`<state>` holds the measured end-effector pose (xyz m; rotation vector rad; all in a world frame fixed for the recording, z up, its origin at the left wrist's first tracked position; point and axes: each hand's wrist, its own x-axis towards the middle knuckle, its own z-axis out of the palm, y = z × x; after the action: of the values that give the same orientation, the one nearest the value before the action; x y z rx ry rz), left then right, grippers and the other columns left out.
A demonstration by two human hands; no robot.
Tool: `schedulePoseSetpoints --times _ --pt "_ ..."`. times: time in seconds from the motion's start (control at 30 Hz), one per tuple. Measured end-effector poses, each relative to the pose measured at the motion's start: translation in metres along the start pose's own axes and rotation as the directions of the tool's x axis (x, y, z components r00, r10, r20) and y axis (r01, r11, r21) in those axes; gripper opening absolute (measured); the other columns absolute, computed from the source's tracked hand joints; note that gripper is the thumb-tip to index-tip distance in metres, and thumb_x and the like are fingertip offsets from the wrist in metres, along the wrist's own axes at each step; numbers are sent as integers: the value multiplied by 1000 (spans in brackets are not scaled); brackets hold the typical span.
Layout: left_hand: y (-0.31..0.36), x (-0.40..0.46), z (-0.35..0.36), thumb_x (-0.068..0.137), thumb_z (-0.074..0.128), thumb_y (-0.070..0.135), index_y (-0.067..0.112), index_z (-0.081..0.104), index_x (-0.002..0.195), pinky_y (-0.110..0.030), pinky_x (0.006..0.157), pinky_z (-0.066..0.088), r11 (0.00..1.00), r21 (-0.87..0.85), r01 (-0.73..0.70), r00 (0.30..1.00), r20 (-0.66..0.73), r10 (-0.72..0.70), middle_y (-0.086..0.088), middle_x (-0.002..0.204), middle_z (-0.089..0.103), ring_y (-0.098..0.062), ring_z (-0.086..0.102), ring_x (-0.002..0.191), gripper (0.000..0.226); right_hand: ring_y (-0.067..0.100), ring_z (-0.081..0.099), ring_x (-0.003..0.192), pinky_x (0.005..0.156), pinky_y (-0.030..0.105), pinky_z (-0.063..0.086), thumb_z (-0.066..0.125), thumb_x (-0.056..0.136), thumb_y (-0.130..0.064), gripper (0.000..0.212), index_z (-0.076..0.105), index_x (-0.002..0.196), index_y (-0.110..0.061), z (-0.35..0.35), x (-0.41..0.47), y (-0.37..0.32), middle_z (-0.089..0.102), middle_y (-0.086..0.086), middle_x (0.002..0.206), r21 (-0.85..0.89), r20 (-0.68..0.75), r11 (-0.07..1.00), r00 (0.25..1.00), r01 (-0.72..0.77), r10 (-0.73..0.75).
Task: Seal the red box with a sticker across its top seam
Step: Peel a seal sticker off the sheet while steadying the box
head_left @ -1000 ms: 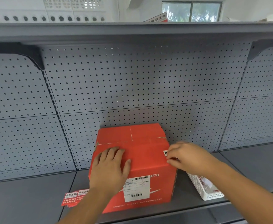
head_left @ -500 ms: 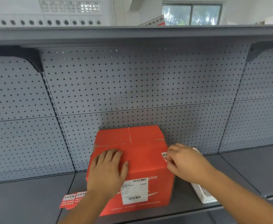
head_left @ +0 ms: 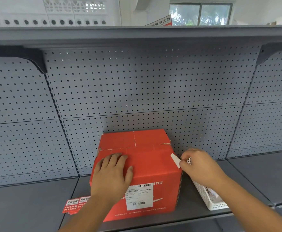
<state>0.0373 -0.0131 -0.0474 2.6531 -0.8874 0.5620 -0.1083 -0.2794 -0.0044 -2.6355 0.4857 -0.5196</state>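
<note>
The red box (head_left: pixel 155 166) stands on the grey shelf (head_left: pixel 28 206), tilted toward me, with a white shipping label on its front. Its top flaps are closed and the seam runs front to back. My left hand (head_left: pixel 111 174) lies flat on the box's front face, fingers spread. My right hand (head_left: pixel 202 166) is at the box's upper right edge, pinching a sticker (head_left: pixel 176 160) whose white back faces me; a strip of it sticks out to the left of my fingers. A small stack of red stickers (head_left: pixel 74 205) lies on the shelf left of the box.
A white plastic basket (head_left: pixel 210 198) sits on the shelf right of the box, partly under my right forearm. Grey pegboard (head_left: pixel 136 91) backs the shelf. An upper shelf (head_left: pixel 136 33) overhangs above, with a red-and-white sign on it.
My right hand has pulled slightly right, away from the box's side, and the sticker now shows its white back, lifted off the box. The left hand stays flat on the front.
</note>
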Motion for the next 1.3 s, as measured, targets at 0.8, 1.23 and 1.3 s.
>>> schedulePoseSetpoints --times 0.8,1.23,1.3 --pt "2 0 -7 96 35 57 31 60 130 -49 110 41 1000 -6 -6 1000 10 6 7 133 64 -22 55 124 50 11 30 42 47 25 28 65 88 -14 24 64 77 7 -9 -25 61 37 -3 49 438 54 777 876 -451 478" --pt "6 23 -26 92 58 45 37 64 119 -36 108 39 962 -266 57 992 124 -25 17 132 58 -13 50 124 29 15 63 63 62 27 52 66 88 -4 18 73 73 -11 -34 13 -15 72 10 78 587 -202 807 954 -63 222" --pt "13 32 -35 93 65 34 36 70 107 -25 97 45 854 -513 90 991 135 -23 21 115 66 -3 58 110 15 15 68 68 66 29 54 68 85 -4 19 74 71 -16 -30 23 -41 73 2 79 551 -242 833 964 44 109"
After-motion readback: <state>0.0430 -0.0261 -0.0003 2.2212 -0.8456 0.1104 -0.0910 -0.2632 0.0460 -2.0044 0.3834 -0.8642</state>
